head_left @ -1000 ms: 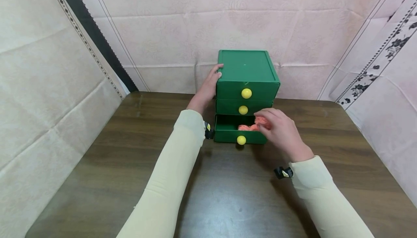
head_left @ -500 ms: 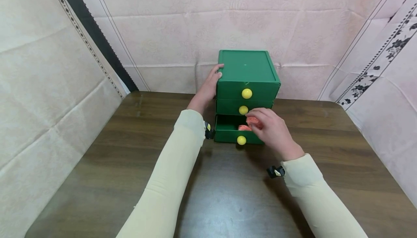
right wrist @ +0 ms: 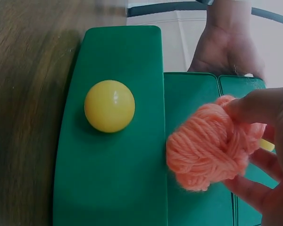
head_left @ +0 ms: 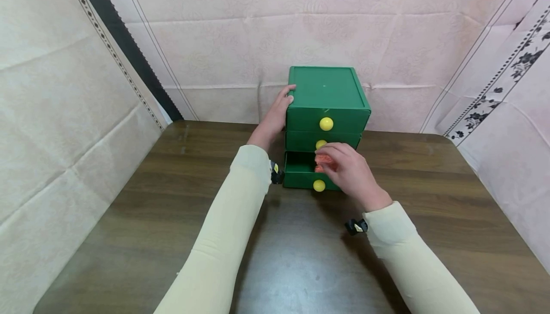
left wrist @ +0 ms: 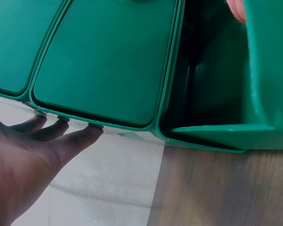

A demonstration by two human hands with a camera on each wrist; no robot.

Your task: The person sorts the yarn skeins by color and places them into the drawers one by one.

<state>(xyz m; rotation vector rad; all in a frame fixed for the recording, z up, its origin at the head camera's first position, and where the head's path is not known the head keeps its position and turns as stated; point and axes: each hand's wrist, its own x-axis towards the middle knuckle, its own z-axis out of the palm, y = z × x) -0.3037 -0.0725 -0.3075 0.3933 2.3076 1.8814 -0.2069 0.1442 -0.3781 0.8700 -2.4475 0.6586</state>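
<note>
A green drawer cabinet (head_left: pixel 326 87) stands on the table, its bottom drawer (head_left: pixel 301 179) pulled out. My left hand (head_left: pixel 272 118) rests against the cabinet's left side with its fingers extended, as the left wrist view also shows. My right hand (head_left: pixel 350 171) is above the pulled-out drawer and pinches a coral ball of yarn (right wrist: pixel 207 146) between thumb and fingers. Below it, more coral yarn (head_left: pixel 319 168) shows inside the drawer, partly hidden by the right hand. A round yellow knob (right wrist: pixel 109 106) sits on the drawer's front.
The two upper drawers are shut; the top one has a yellow knob (head_left: pixel 326 123), and the middle knob (head_left: pixel 321 144) is partly covered by my right hand. Brown wooden table (head_left: pixel 292 256) lies in front. Pale cloth (head_left: pixel 275 42) hangs behind and at both sides.
My right hand has moved left over the drawer with the ball of yarn, covering more of the yarn inside. The left hand has stayed on the cabinet's side.
</note>
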